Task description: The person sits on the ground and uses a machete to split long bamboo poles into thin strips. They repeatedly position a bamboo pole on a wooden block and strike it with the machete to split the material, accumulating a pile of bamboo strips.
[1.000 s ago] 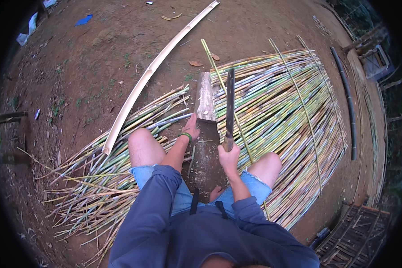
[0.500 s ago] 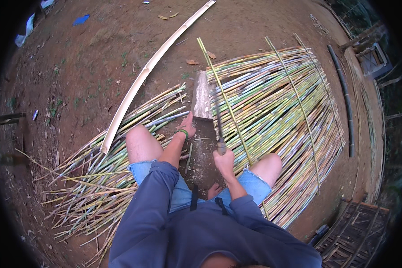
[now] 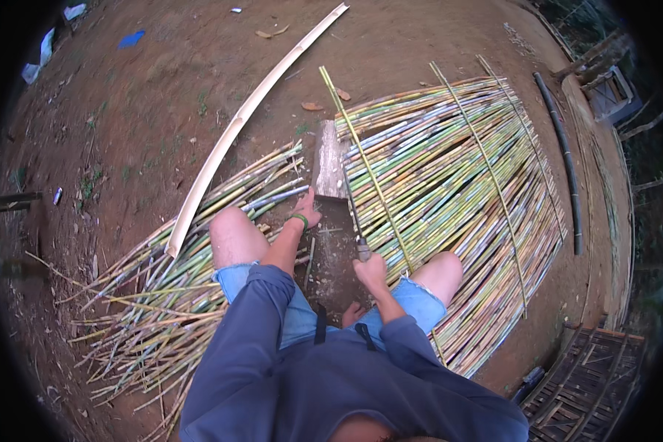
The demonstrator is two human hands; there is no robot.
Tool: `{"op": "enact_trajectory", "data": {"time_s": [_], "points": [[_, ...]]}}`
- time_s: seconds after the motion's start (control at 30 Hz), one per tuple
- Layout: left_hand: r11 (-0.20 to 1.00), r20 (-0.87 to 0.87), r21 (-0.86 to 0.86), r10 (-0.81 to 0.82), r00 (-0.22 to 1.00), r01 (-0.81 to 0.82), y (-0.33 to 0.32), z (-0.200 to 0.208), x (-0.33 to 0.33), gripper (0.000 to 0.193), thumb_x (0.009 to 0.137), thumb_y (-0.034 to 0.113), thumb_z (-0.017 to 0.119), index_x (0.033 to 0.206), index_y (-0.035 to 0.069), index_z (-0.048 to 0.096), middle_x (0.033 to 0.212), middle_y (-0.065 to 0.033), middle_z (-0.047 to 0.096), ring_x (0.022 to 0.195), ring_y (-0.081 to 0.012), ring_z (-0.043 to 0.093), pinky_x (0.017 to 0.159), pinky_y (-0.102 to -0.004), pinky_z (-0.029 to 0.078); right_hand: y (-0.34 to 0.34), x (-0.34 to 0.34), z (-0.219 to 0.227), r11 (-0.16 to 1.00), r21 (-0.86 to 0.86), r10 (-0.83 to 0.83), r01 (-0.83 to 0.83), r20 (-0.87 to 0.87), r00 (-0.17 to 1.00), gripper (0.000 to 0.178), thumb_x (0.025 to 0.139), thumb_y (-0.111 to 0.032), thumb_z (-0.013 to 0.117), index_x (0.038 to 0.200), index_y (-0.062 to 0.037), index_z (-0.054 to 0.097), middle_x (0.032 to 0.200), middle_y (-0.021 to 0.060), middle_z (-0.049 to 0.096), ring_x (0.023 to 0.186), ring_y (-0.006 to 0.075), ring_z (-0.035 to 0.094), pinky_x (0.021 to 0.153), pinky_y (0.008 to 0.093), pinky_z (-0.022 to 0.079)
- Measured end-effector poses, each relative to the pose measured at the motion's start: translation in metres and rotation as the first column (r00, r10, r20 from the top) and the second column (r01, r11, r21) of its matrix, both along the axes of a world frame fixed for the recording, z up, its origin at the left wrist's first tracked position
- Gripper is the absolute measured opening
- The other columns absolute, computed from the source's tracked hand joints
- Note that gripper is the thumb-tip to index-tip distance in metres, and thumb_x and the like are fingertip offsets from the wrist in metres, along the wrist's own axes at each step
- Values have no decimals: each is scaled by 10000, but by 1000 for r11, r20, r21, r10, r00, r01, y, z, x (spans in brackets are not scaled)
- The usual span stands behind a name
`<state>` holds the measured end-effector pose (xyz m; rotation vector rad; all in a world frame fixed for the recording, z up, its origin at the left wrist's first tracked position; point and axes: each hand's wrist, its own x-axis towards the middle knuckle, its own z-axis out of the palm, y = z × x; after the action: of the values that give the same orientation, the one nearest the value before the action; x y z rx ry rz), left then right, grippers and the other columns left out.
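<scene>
I sit on bare earth with my knees apart. My right hand [image 3: 370, 271] grips the handle of a long dark knife [image 3: 351, 215] whose blade lies low, pointing away from me along a dark board [image 3: 331, 258] between my legs. My left hand [image 3: 307, 212], with a green band at the wrist, rests at the near left corner of a pale wooden block [image 3: 330, 158]; its fingers are not clear. One long thin bamboo strip [image 3: 361, 155] runs from far ahead back past the blade to my right knee.
A wide fan of thin bamboo strips [image 3: 464, 184] covers the ground to the right, and a looser pile [image 3: 162, 295] lies on the left. A long pale split bamboo half [image 3: 236, 129] lies ahead left. A black pipe [image 3: 563, 147] and a woven panel [image 3: 597, 376] border the right.
The knife, held upright above the block a second ago, has come down and now lies low along the board. My left hand stays at the block.
</scene>
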<state>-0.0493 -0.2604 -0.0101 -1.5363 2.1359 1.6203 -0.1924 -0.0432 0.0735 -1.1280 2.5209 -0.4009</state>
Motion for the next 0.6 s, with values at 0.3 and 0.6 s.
{"op": "enact_trajectory", "data": {"time_s": [0.3,0.6], "points": [[995,0,-30,100,995,-100,-5,-30,17,1016,788,213,673,1597,100,69,1574,-231,326,1459,-394,305,1207,-455,272,-64,25,95,905,-413,73,101,384,920,170,755,-144,682,739,15,624,602,140,613,548,232,613,554,388,475],[999,53,-21,34,998,-33,17,-30,18,1019,801,258,676,1595,82,62,1564,-208,347,1427,-394,355,1186,-450,311,-26,26,60,998,-23,-55,66,328,943,179,741,-162,674,705,10,634,605,124,626,542,217,604,542,394,463]]}}
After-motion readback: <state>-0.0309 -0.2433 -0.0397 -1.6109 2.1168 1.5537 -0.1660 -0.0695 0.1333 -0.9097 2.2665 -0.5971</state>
